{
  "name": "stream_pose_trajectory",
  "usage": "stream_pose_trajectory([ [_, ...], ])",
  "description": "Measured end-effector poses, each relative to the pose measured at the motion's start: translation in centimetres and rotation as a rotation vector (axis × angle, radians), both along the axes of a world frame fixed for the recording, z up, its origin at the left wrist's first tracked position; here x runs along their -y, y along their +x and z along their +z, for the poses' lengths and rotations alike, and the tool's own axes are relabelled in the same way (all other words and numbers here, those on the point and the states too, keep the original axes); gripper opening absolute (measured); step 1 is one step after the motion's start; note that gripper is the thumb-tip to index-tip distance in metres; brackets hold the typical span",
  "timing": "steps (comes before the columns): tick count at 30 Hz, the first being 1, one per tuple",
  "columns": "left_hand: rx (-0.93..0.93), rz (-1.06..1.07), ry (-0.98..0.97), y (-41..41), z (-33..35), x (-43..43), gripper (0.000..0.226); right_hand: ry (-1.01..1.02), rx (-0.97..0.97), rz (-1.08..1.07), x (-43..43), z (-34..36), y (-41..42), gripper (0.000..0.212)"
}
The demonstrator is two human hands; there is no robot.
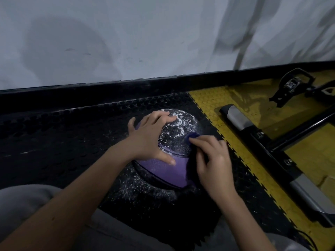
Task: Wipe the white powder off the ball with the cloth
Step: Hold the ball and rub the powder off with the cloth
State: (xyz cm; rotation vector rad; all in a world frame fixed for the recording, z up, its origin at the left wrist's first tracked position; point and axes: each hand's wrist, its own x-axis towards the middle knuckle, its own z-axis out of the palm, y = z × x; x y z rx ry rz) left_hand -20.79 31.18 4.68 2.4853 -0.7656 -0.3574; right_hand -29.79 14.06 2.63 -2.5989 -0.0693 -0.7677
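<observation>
A purple and black ball (174, 142) sits on a black studded floor mat (54, 134). White powder streaks cover its upper black part. My left hand (150, 138) lies spread over the ball's top left, fingers on the far side and thumb on the purple panel. My right hand (213, 160) grips a dark purple cloth (192, 137) and presses it against the ball's right side. Most of the cloth is hidden under that hand.
White powder is scattered on the mat around the ball (137, 189). A yellow studded mat (235, 102) lies to the right, with a black metal frame with grey grips (237, 120) and a pedal (293, 84) on it. A white wall (145, 33) rises behind. My grey-trousered knees (23, 200) are at the bottom.
</observation>
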Motion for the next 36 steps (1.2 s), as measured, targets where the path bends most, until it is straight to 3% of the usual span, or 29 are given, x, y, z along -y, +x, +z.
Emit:
stream_pose_trajectory([
  [4,0.003,0.005,-0.006,-0.1,-0.1,-0.3,0.109,-0.084,-0.005,0.151,-1.0,0.1,-0.6,0.028],
  [10,-0.028,-0.013,-0.034,0.0,0.2,0.0,0.108,0.055,-0.051,-0.057,2.4,0.4,1.8,0.030],
  [15,-0.048,-0.017,-0.029,0.0,0.1,-0.4,0.108,-0.014,-0.007,0.160,-0.2,0.4,-0.2,0.027],
  [20,-0.076,-0.030,-0.061,0.2,0.2,-0.4,0.108,0.178,-0.086,-0.003,3.4,0.6,2.7,0.032],
  [25,-0.069,-0.057,-0.051,0.5,0.3,-1.0,0.108,0.209,-0.075,0.016,2.5,0.1,1.5,0.031],
  [29,-0.069,-0.131,-0.070,1.2,0.3,-2.8,0.103,0.166,-0.081,0.030,1.0,0.3,0.3,0.031],
  [36,-0.048,-0.086,0.063,0.8,2.0,-5.1,0.096,0.075,-0.060,0.138,-1.5,0.1,-1.4,0.032],
])
